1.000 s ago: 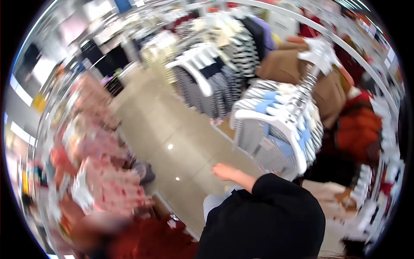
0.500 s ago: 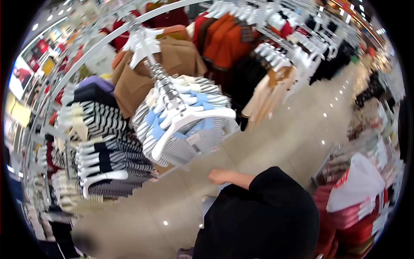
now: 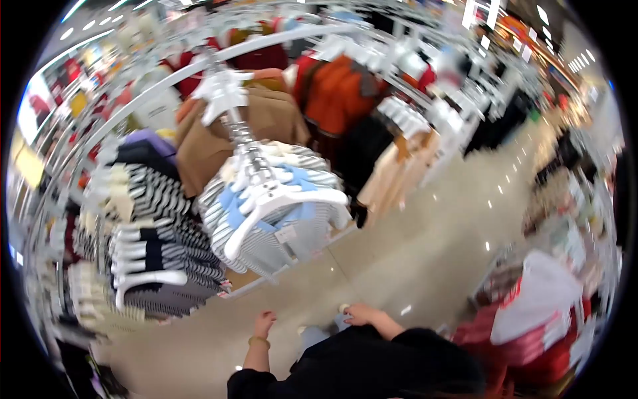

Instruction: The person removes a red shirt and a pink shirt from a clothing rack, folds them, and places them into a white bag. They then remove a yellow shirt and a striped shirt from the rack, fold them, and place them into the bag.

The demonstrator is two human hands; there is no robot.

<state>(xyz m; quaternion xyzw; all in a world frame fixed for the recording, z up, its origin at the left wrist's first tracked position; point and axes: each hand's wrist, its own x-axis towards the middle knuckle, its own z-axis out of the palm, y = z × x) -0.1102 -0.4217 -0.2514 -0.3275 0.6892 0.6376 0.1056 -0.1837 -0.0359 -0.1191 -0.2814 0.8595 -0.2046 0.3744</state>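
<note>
My left hand (image 3: 264, 323) is raised at the lower middle, a band around its wrist, its fingers loosely bent and nothing visible in them. To its right, my right hand (image 3: 359, 314) hangs in front of my black top (image 3: 379, 366), fingers slightly apart and holding nothing I can see. Neither hand touches the clothes. Nearest to them is a rack of striped shirts with light blue collars (image 3: 302, 211), the front one on a white hanger (image 3: 292, 197) with a paper tag (image 3: 286, 234).
Left of the shirts hang dark striped tops (image 3: 179, 256) on white hangers. Brown jackets (image 3: 272, 116) and orange garments (image 3: 339, 86) hang behind. A white bag-like item (image 3: 538, 299) lies over pink clothes (image 3: 478, 327) at the right. Shiny tiled floor (image 3: 425, 239) runs between the racks.
My left hand has come into view at the lower middle. My right hand has moved right and down in the picture. The view has shifted slightly, and the racks now sit further left.
</note>
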